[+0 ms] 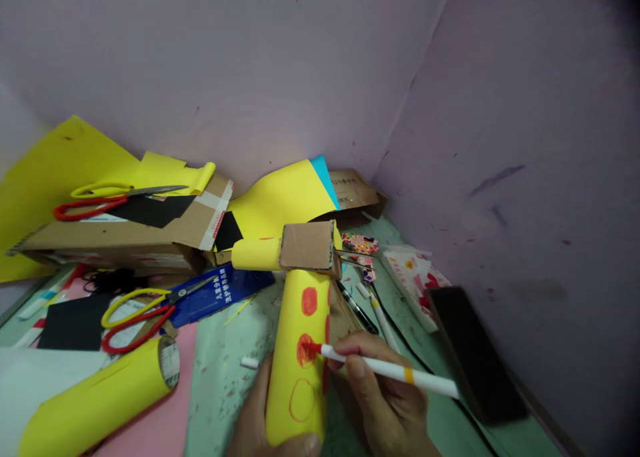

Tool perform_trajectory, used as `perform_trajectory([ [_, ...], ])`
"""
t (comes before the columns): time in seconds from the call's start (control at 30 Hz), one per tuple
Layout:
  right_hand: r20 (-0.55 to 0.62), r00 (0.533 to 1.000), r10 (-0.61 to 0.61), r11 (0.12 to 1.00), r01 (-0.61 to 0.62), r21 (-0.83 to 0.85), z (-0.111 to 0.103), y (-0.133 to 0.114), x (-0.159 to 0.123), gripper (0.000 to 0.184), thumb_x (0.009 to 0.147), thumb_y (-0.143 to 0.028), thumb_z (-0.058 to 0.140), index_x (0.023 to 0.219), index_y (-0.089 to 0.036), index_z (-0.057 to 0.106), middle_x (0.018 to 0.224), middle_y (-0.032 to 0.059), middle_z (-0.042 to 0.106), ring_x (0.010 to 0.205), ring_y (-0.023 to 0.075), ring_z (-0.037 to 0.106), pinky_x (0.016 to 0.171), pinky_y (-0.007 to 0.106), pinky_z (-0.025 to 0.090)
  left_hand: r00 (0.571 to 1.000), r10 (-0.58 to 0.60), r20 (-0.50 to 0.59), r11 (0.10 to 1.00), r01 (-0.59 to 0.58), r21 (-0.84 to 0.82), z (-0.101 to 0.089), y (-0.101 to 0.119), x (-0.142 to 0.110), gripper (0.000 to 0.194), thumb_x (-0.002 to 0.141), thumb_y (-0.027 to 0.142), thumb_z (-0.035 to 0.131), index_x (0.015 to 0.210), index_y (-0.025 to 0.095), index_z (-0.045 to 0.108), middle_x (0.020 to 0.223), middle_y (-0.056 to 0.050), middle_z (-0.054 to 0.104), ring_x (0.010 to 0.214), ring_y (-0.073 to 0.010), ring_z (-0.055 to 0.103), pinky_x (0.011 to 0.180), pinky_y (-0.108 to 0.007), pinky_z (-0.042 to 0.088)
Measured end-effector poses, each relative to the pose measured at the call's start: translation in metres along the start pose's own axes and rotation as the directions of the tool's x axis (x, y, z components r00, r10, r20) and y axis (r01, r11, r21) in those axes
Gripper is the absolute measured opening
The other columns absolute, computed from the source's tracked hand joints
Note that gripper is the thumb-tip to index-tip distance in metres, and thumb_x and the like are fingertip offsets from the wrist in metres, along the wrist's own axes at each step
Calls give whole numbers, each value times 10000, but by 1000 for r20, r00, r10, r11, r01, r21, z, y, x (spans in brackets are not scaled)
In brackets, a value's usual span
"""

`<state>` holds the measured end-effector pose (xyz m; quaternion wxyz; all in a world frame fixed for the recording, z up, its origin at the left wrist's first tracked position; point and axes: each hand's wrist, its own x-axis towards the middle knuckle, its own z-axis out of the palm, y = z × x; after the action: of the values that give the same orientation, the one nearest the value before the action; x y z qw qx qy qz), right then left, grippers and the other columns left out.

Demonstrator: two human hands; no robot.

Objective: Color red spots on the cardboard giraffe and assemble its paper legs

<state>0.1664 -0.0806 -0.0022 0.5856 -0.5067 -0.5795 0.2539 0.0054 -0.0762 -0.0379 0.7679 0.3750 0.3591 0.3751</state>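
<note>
My left hand (256,410) is wrapped round the lower end of a yellow paper-covered tube (285,350). Red spots run down the tube: the top one is filled, the middle one mostly filled, and the lowest only an outline. At the tube's far end sits a brown cardboard block (306,245), with a second yellow roll (257,253) reaching left from it. Pinched in my right hand (383,390) is a white marker (385,369) with an orange band, its red tip touching the middle spot.
Scissors (145,310) lie at left above another yellow tube (105,397); more scissors (115,197) rest on a cardboard box (120,240). Yellow sheets (280,197) lean near the wall. A black phone-like slab (475,354), a white packet (413,284) and a cable are on the right.
</note>
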Motion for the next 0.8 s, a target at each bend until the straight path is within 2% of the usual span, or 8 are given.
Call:
perform_trajectory([
  [0.1,-34,999,26,999,-25,38,0,0,1,147,918,-237,561,937,-324,677,785,-52,664,722,129,611,677,221,454,1000,14,1,1000,-14,9,1,1,0,784,581,466,801,1272,240,506,918,-52,661,806,-270,621,711,-361,480],
  [0.3,32,999,32,997,-34,64,-1,-2,3,170,929,-247,536,816,-264,662,703,-34,646,619,124,588,601,232,433,1000,29,8,1000,-29,-8,3,5,0,804,601,472,788,1302,215,488,977,-75,673,832,-277,627,725,-363,483],
  [0.5,-75,994,82,994,-76,78,3,-2,1,139,908,-244,581,917,-331,690,782,-70,675,724,108,620,692,188,456,1000,23,1,1000,-23,-7,4,7,-1,805,589,468,795,1297,221,503,981,-84,673,840,-293,623,755,-394,484],
  [0.7,3,998,55,994,-55,91,2,-7,3,224,949,-309,529,780,-251,665,685,-39,651,628,114,592,592,209,431,1000,16,17,1000,-15,-16,5,9,-1,784,599,478,787,1283,220,505,944,-72,664,823,-275,618,744,-377,479],
  [0.8,-14,999,36,997,-35,72,1,-7,4,231,954,-326,525,804,-243,680,694,-17,665,633,133,607,598,228,449,999,27,22,1000,-27,-13,5,11,-1,782,597,489,789,1274,217,507,921,-67,656,801,-264,612,733,-374,482],
])
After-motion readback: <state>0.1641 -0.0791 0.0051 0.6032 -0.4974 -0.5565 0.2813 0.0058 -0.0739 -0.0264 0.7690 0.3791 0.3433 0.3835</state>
